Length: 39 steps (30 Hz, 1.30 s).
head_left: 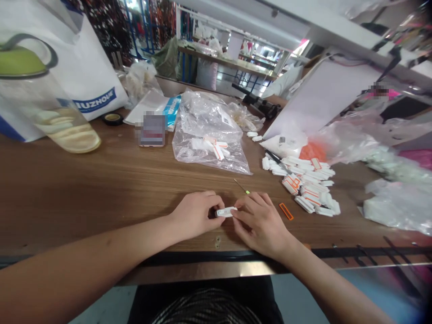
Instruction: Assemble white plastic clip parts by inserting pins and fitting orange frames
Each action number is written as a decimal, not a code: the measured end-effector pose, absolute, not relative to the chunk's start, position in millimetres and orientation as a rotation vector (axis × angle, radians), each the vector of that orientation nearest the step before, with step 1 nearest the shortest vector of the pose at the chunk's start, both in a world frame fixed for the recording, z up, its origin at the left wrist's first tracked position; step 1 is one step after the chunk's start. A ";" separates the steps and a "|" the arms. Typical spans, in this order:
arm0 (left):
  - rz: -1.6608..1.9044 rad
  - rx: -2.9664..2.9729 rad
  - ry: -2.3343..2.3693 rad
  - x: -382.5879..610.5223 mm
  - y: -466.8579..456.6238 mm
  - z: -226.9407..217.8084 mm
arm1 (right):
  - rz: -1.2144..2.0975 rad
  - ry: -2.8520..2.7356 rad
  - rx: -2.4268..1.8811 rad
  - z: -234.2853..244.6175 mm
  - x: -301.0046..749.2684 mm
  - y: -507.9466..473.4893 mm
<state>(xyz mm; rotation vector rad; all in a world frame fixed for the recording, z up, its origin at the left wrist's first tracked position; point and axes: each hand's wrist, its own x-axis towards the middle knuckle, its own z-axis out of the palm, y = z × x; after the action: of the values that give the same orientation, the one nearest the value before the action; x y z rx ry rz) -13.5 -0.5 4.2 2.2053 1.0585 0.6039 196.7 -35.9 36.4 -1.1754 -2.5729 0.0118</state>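
Observation:
A small white plastic piece is held between both hands near the front edge of the wooden table. My left hand is curled round its left end. My right hand pinches its right end and also carries a thin needle-like tool with a green tip that sticks up past the fingers. A loose orange label lies just right of my right hand. A pile of white pieces with orange labels sits further right.
A clear bag with a few white pieces lies mid-table, a phone to its left. A lidded clear jar and a white shopping bag stand at the back left. Plastic bags crowd the right side.

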 end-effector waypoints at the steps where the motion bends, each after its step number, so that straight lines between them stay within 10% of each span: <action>1: 0.594 2.198 1.060 -13.5 -0.6 4.4 | 0.050 -2.571 -1.175 37.7 196.8 -35.6; 13: 0.559 2.234 1.057 -13.4 0.3 7.7 | 0.246 -2.210 -1.973 37.7 306.9 -5.8; 39: 0.572 2.259 1.073 -14.5 1.0 3.6 | -0.019 -2.508 -1.839 38.1 314.1 2.3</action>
<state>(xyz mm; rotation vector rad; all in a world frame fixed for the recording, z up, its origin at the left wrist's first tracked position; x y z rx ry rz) -14.5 1.0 3.6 2.2586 1.0727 0.5724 314.1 2.3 38.1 -1.8386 -2.5081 -0.0194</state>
